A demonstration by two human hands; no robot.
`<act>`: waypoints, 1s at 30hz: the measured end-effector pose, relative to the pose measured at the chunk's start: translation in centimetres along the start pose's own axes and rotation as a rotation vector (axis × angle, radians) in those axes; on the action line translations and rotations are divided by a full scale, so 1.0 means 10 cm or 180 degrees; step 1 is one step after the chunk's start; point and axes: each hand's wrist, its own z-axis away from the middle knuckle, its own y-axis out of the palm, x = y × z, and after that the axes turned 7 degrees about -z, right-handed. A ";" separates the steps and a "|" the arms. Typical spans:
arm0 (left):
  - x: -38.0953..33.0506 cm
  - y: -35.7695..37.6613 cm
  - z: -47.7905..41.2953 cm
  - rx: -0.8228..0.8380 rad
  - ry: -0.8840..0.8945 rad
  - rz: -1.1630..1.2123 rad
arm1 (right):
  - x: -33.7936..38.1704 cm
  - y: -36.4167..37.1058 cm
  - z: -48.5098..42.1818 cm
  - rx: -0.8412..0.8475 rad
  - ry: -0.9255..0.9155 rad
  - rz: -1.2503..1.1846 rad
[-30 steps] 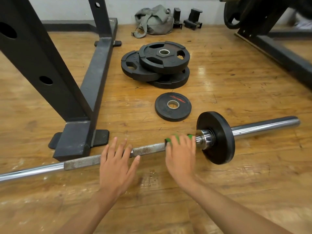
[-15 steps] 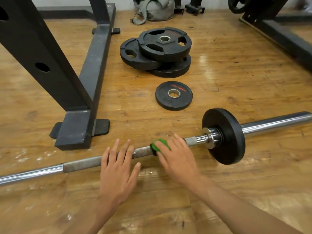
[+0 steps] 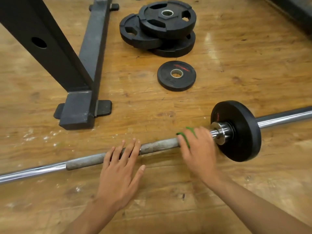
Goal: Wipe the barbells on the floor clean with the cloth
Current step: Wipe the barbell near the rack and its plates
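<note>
Right hand (gripping cloth) slid toward plate.

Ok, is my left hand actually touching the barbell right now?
Touching. The head view shows the left hand with its straight fingers lying across the barbell, no gap, while the right hand holds the green cloth on it.

Worn, glossy yellow-brown wooden plank floor fills the view. On it stands a black steel rack frame, with round holes in its slanting upright. Right of the rack lies a stack of three large black rubber weight plates. A small black plate with red lettering lies flat right of the rack's foot. White scuffs mark the boards beside that foot.
</note>
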 end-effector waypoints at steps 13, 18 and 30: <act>0.18 -0.08 -0.12 0.0418 0.0119 -0.0192 | 0.03 -0.29 0.35 0.0385 -0.0234 0.0331; 0.01 -0.13 0.09 0.0352 0.0041 -0.0190 | 0.31 -0.20 0.50 0.0182 0.0504 0.0236; -0.20 -0.06 0.63 0.0257 0.0385 -0.0262 | 0.37 -0.53 0.91 0.0540 0.0455 0.0354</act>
